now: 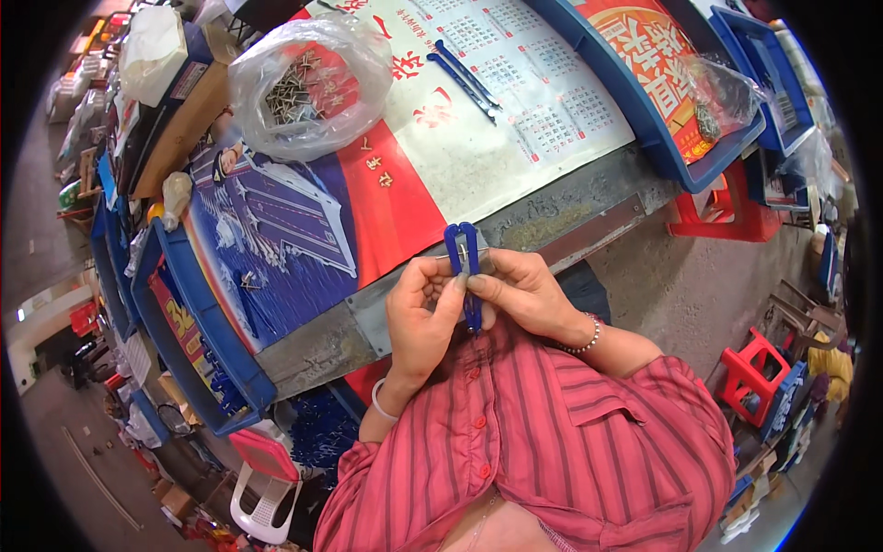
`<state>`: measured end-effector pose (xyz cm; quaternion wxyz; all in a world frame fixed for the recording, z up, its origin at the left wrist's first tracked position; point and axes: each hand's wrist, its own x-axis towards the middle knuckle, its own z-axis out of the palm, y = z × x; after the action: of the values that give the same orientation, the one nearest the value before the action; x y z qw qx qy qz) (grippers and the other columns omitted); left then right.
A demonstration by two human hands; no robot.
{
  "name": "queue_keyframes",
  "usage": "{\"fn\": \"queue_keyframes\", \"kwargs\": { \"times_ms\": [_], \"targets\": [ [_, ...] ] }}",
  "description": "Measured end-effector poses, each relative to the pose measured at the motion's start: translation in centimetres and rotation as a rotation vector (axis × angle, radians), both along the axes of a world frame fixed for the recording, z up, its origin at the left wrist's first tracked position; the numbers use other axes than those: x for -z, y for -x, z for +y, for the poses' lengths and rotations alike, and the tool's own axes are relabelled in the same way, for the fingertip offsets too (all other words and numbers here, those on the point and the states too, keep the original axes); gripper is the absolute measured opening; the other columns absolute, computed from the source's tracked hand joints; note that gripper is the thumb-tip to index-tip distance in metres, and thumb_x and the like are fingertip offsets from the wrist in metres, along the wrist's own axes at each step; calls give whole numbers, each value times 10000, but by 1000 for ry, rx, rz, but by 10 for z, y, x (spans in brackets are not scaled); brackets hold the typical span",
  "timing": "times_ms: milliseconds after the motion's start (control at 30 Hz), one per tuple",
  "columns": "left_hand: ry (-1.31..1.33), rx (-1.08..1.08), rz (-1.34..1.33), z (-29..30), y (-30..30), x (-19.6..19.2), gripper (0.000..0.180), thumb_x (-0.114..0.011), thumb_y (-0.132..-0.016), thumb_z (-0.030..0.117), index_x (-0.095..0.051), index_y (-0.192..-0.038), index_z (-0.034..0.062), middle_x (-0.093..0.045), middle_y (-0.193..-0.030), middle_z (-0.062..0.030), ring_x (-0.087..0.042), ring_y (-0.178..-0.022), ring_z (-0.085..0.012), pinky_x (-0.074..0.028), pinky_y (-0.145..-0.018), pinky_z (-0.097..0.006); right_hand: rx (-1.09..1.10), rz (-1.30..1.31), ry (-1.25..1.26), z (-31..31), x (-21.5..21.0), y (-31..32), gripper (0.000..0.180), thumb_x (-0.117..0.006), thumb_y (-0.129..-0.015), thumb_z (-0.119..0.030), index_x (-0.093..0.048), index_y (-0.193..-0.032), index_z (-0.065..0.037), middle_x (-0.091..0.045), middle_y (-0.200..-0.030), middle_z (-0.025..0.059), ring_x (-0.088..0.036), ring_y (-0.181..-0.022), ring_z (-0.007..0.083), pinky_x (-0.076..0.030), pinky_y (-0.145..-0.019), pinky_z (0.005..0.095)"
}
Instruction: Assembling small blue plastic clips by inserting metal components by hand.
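- I am in what looks like a workshop.
- My scuffed worktop (575,195) crosses the upper middle.
- A plastic bag (361,127) of metal parts (292,97) sits upper left.
- Blue trays (250,370) flank it.

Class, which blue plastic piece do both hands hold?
The looped piece between the left hand and right hand, crossed by a metal pin; the blue strips on the calendar lie untouched.
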<state>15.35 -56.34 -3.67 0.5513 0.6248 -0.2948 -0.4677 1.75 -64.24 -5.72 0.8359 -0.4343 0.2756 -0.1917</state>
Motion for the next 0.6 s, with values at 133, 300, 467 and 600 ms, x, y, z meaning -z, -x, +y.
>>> {"fn": "queue_keyframes", "kwargs": {
  "times_ms": [133, 300, 467, 600],
  "targets": [
    [12, 15, 23, -3, -3, 0, 119, -570, -872, -6, -548, -986, -34, -608, -827, -22, -545, -687, -27, -450, -617, -165, 8, 6, 9, -1, -1, -1, 136, -551, -929, -138, -576, -883, -12, -574, -667, 1, -543, -523, 42, -434, -471, 181],
    [0, -4, 89, -5, -3, -2, 117, -561, -877, -9, -550, -991, -34, -610, -851, -27, -555, -712, -32, -456, -643, -168, 8, 13, 3, -3, -4, -3, 169, -556, -929, -158, -561, -837, -17, -571, -661, 3, -544, -520, 45, -432, -466, 182],
    [-9, -16, 90, -5, -4, -5, 117, -558, -879, -11, -550, -993, -35, -611, -865, -31, -557, -724, -35, -457, -656, -170, 13, 5, -4, -3, -6, -5, 173, -556, -930, -163, -561, -840, -15, -571, -658, 6, -546, -519, 47, -434, -466, 181],
    [12, -8, 79, -4, -5, -10, 122, -564, -877, -4, -550, -995, -35, -611, -848, -22, -549, -698, -26, -453, -628, -167, 9, -11, 21, -2, -10, -5, 165, -558, -928, -156, -559, -855, -8, -572, -659, 8, -550, -523, 49, -441, -472, 179]
  ]
}}
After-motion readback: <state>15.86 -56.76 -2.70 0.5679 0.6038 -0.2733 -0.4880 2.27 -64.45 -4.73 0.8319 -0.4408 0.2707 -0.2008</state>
